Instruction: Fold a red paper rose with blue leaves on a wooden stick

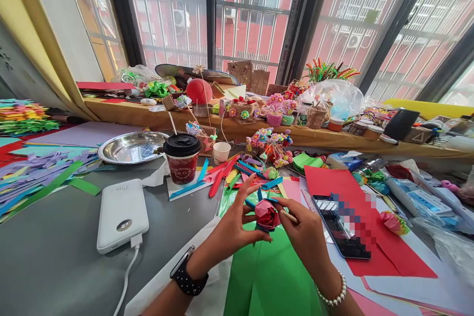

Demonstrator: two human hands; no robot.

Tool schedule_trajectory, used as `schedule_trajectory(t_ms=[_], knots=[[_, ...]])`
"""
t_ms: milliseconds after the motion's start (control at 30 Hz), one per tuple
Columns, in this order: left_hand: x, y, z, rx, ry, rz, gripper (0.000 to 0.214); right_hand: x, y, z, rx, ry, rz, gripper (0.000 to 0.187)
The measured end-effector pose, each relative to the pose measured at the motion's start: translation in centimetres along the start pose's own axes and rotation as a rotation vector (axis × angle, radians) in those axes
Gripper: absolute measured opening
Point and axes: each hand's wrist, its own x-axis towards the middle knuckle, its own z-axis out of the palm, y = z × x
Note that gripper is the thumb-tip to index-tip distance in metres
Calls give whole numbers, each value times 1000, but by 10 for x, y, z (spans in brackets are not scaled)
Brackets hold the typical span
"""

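Both hands meet just above the near edge of the counter [55, 256], holding a small red paper rose [265, 215] between them. The left hand [231, 229] cradles it from the left, thumb under the bloom and the other fingers [244, 197] curved over the top; this seems meant to steady it without crushing the folds. The right hand [307, 237] pinches the rose's right side, where blue paper leaves stick out, and also grips a thin stick [291, 217] that points at the flower. Both hands are therefore closed on the rose, which hangs in the air over a green sheet [270, 276].

A phone [338, 229] lies face up on a red sheet [326, 182] just right of the hands, probably so it can be seen at a glance. Coloured paper strips [222, 173] lie farther back within reach. At the left are a white power bank [121, 213], a lidded coffee cup [182, 158] and a steel dish [129, 148].
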Motion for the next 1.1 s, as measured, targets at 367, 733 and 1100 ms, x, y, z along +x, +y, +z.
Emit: schedule_trajectory(t_ms=[367, 733, 1100], knots=[[1, 0, -3, 0, 21, 38, 59, -1, 0, -4, 101, -23, 91, 27], [2, 3, -5, 38, 34, 0, 61, 0, -1, -5, 218, -160, -18, 41], [3, 4, -6, 28, 18, -25, 63, 0, 3, -4, 263, -186, -71, 47]])
